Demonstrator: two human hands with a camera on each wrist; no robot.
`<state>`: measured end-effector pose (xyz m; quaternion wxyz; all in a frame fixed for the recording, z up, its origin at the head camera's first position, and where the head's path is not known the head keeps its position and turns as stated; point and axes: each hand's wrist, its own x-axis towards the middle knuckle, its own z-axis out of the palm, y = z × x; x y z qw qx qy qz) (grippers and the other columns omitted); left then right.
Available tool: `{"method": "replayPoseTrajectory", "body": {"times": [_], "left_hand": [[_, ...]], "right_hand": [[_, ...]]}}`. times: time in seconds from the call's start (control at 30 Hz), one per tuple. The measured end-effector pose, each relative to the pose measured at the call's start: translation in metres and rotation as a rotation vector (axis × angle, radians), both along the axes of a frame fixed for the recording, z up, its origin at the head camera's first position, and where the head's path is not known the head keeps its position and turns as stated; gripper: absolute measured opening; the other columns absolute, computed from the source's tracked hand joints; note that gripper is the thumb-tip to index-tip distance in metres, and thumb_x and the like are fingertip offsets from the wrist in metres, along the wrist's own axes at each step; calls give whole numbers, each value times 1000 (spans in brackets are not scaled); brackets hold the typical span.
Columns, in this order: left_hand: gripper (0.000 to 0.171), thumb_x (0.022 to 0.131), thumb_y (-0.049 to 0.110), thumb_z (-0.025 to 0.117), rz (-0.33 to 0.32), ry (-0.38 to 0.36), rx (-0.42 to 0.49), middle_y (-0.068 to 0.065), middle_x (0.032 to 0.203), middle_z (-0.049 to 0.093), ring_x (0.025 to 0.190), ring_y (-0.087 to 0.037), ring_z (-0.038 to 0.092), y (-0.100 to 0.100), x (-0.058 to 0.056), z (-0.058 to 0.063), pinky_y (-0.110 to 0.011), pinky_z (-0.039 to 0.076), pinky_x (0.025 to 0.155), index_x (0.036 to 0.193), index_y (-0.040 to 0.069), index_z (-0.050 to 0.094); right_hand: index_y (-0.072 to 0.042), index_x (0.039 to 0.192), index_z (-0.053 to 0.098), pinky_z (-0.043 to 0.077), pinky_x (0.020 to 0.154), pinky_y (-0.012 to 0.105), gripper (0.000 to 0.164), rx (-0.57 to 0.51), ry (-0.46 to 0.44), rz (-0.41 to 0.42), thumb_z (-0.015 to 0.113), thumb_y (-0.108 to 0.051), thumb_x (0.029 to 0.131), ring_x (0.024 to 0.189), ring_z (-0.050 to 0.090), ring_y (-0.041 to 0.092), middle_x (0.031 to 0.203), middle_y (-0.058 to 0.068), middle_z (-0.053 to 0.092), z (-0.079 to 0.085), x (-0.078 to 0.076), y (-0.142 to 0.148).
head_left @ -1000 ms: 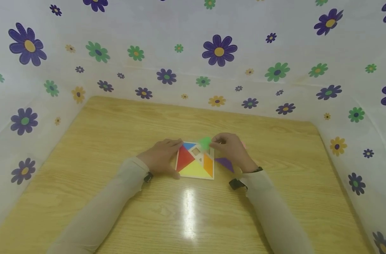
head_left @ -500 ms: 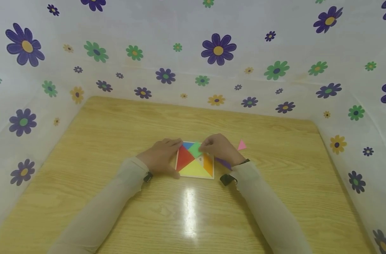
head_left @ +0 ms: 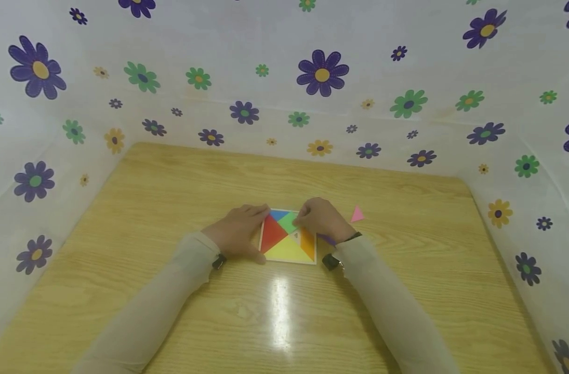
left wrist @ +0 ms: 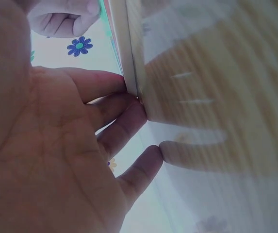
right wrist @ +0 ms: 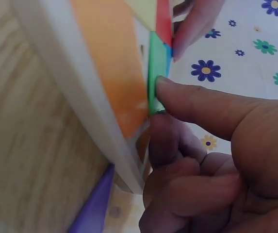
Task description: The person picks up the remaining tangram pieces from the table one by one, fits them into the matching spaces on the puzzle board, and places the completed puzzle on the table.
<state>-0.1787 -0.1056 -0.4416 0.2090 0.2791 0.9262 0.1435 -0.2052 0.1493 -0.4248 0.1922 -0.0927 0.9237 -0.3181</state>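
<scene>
A tangram board [head_left: 291, 262] with a pale frame lies mid-table, holding red [head_left: 272, 234], yellow [head_left: 289, 250], orange [head_left: 307, 242] and blue [head_left: 278, 213] pieces. My right hand [head_left: 325, 218] pinches a green square tangram piece [right wrist: 154, 68] between thumb and index finger over the board, between the blue and orange pieces. In the right wrist view, the green piece stands slightly proud of the board face. My left hand [head_left: 237, 231] touches the board's left edge, its fingers extended toward the upper corner and its thumb at the lower one. A bare slot shows beside the orange piece.
A pink triangle [head_left: 357, 214] lies on the table to the right of my right hand. Partly hidden under that wrist is a purple piece [head_left: 328, 240], close to the board. White flower-print cloth [head_left: 284, 93] stands around the table's back and sides.
My right hand has moved left with the green piece and lowered it onto the board. The pink triangle has come into fuller view. My left hand has stayed in place.
</scene>
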Motion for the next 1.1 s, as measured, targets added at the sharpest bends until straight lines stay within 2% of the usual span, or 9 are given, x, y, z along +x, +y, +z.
{"method": "replayPoseTrajectory", "body": {"times": [0.23, 0.4, 0.53, 0.67, 0.8, 0.97, 1.03, 1.1], "left_hand": [[125, 74, 68, 82, -5, 10, -2, -1, 173, 18, 158, -28, 16, 0, -1, -1, -48, 15, 128, 167, 13, 18], [125, 73, 70, 81, -9, 32, -6, -1, 173, 19, 158, -28, 18, -1, -3, -5, -48, 17, 128, 167, 13, 19], [126, 73, 72, 81, -14, 38, -7, -1, 172, 19, 157, -29, 18, -2, -5, -8, -48, 18, 128, 166, 13, 19], [125, 74, 70, 81, -19, 43, 0, -3, 172, 20, 157, -29, 19, -2, -4, -7, -48, 18, 127, 166, 12, 20], [124, 75, 68, 81, -22, 41, 4, -4, 172, 20, 157, -30, 18, -2, -3, -5, -49, 18, 127, 166, 10, 19], [124, 75, 67, 81, -22, 33, 6, -4, 172, 20, 157, -30, 18, -1, -3, -5, -50, 18, 127, 166, 10, 19], [124, 75, 67, 81, -21, 28, 6, -4, 172, 20, 157, -30, 18, -1, -3, -5, -49, 17, 127, 166, 11, 19], [124, 75, 67, 82, -19, 23, 4, -4, 172, 20, 158, -29, 17, 0, -3, -3, -49, 17, 128, 166, 11, 18]], "right_hand": [[-6, 88, 70, 49, 72, 31, 17, 42, -15, 9, 74, -22, 93, 80, 58, 20, 95, 6, 67, 1, 0, -4], [-5, 86, 67, 49, 65, 28, 13, 25, -11, 53, 71, -16, 91, 75, 58, 19, 90, 6, 67, 2, -2, -7], [-5, 86, 66, 50, 61, 26, 11, 42, -46, 43, 69, -15, 91, 73, 60, 18, 90, 7, 67, 3, -2, -8], [-4, 90, 66, 51, 63, 27, 13, 52, -57, 31, 70, -17, 92, 76, 61, 20, 92, 8, 68, 3, -3, -8], [-7, 93, 68, 53, 69, 31, 14, 30, -25, 57, 69, -21, 95, 80, 61, 21, 94, 6, 69, 3, -3, -1], [-10, 97, 70, 53, 84, 38, 18, 51, 31, 94, 68, -28, 97, 92, 62, 22, 99, 4, 70, 9, 5, 19], [-11, 96, 69, 52, 83, 38, 20, 117, 40, 109, 70, -30, 95, 90, 61, 21, 97, 2, 70, 14, 12, 28], [-11, 94, 67, 51, 76, 35, 21, 164, 29, 122, 72, -31, 92, 79, 60, 19, 90, 2, 67, 17, 18, 35]]}}
